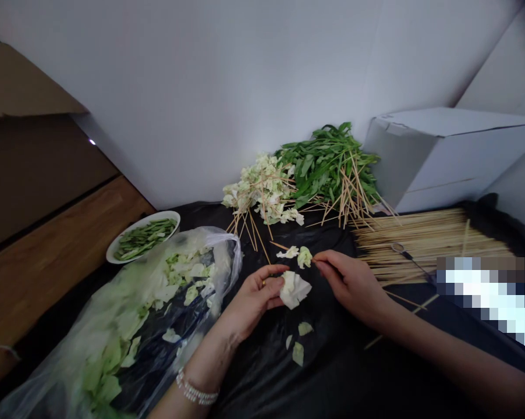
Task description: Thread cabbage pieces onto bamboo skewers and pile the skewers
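Observation:
My left hand pinches a folded piece of pale cabbage leaf between thumb and fingers. My right hand grips a thin bamboo skewer that carries two cabbage pieces near its tip, just above the leaf in my left hand. The two hands are close together over a black plastic sheet. A few small cabbage scraps lie on the sheet below them.
A clear plastic bag of cabbage leaves lies at the left. A white bowl of cut green stalks sits behind it. Finished cabbage skewers and leafy-green skewers are piled by the wall. Loose bamboo skewers and a white box stand at the right.

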The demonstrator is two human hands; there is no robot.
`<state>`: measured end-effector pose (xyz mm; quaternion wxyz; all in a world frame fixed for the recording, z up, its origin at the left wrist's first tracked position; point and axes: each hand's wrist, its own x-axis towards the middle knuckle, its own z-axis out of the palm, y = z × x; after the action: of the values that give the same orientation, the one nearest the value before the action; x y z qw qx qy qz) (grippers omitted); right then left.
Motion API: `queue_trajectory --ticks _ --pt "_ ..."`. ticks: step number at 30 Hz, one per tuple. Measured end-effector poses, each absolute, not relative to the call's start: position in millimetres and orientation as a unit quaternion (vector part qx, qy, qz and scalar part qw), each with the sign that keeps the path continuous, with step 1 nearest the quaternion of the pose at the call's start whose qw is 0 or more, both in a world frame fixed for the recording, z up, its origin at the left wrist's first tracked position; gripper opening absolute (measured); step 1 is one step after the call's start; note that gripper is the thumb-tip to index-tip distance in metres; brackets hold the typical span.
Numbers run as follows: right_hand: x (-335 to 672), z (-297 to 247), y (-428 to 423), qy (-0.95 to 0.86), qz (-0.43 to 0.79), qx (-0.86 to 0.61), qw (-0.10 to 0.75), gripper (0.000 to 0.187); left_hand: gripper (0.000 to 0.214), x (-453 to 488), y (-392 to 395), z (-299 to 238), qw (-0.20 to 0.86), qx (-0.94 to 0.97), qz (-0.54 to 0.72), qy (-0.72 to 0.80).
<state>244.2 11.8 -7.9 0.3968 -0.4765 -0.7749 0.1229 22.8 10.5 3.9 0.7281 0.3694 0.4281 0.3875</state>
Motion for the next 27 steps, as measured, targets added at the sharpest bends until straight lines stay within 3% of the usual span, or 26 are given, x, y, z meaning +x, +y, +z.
queue_trajectory --ticks 9,14,21,27 --pt "237 6 4 -0.757 0.302 -0.465 0.345 0.014 0.036 36 0 -8 0.748 0.347 0.431 0.366" --pt "234 3 2 -0.764 0.294 -0.479 0.317 0.011 0.039 40 -1 -7 0.697 0.420 0.439 0.380" --pt "226 -2 -7 -0.784 0.258 -0.464 0.320 0.013 0.031 46 -3 -5 0.543 0.501 0.465 0.488" --pt "226 0 -8 -0.778 0.263 -0.454 0.345 0.013 0.042 46 -3 -7 0.680 0.371 0.447 0.446"
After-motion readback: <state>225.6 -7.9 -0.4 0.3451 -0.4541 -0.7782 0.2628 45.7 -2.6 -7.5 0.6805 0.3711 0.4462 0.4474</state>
